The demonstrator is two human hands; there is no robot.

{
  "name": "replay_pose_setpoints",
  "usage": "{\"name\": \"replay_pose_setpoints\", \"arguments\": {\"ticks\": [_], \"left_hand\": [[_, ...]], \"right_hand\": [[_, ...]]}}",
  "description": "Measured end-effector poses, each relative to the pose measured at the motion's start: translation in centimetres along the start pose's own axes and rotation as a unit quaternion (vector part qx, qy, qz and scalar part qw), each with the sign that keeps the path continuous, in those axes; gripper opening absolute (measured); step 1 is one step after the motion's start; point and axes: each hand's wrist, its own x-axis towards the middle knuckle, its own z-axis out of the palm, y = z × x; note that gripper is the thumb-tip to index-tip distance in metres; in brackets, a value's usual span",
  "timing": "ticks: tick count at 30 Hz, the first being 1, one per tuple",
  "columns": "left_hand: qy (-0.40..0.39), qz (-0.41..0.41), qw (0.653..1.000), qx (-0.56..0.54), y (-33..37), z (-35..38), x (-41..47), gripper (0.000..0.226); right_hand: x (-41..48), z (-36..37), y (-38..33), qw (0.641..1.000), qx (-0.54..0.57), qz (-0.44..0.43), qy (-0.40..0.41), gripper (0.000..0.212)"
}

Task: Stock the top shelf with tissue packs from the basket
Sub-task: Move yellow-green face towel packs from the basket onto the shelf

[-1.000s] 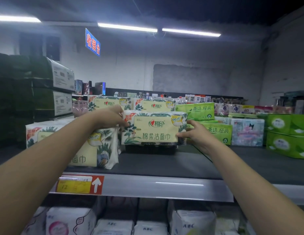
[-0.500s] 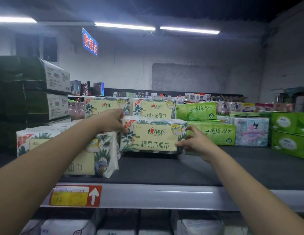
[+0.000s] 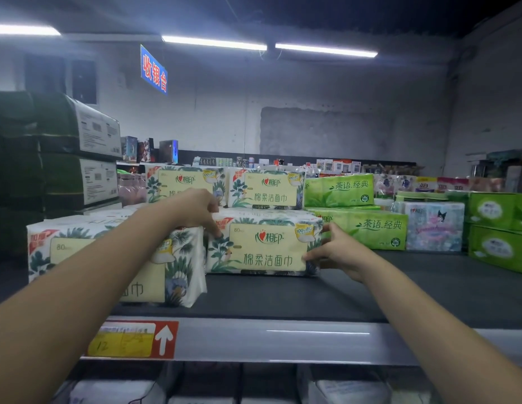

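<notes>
Top shelf (image 3: 283, 298): a dark, flat deck running the full width of the view, with a grey rail (image 3: 283, 342) along its near edge.

Cartons (image 3: 79, 158): dark green, stacked at far left with their white label ends facing right.

Green boxes (image 3: 498, 228): two tiers at the right edge of the shelf.

Left pack (image 3: 184, 258): a white, leaf-printed tissue pack standing at near left, partly hidden by the left forearm.

Centre pack (image 3: 265, 246): same print, with a yellow panel facing the viewer. It stands on the shelf just right of the left pack and farther back.

Far packs (image 3: 268, 189): two more of this print side by side behind the centre pack. They stand higher, but what they rest on is hidden.

Green packs (image 3: 367, 228): two stacked, just right of the centre pack. A pale cartoon-printed pack (image 3: 434, 225) stands between them and the green boxes.

Left hand (image 3: 192, 208): fingers curled down over the centre pack's upper left corner, with the fingertips on its front face.

Right hand (image 3: 338, 252): holds the centre pack's right end, with the thumb on the lower front corner and the fingers wrapped behind.

Price tag (image 3: 131, 339): yellow and red with a white up-arrow, on the rail at left.

Blue sign (image 3: 153, 70): red characters, hanging at upper left below the strip lights.

White packs (image 3: 114, 389): on the tier below, cut off by the frame.
</notes>
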Motion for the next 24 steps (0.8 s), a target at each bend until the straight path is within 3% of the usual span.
{"name": "replay_pose_setpoints", "arguments": {"ticks": [6,11,15,24], "left_hand": [[-0.002,0.0,1.0,-0.014,0.1,0.1,0.0,0.031],[0.014,0.007,0.999,-0.031,-0.2,0.1,0.0,0.059],[0.028,0.018,0.998,-0.051,0.1,0.0,-0.2,0.067],[0.076,0.043,0.993,-0.074,0.8,-0.1,-1.4,0.067]], "right_hand": [[0.0,0.0,0.0,1.0,-0.011,0.006,-0.005,0.062],[0.1,0.0,0.1,1.0,-0.018,0.014,-0.01,0.065],[-0.2,0.3,-0.3,1.0,0.0,0.015,-0.011,0.066],[-0.4,0.2,-0.2,1.0,-0.002,-0.001,0.021,0.109]]}}
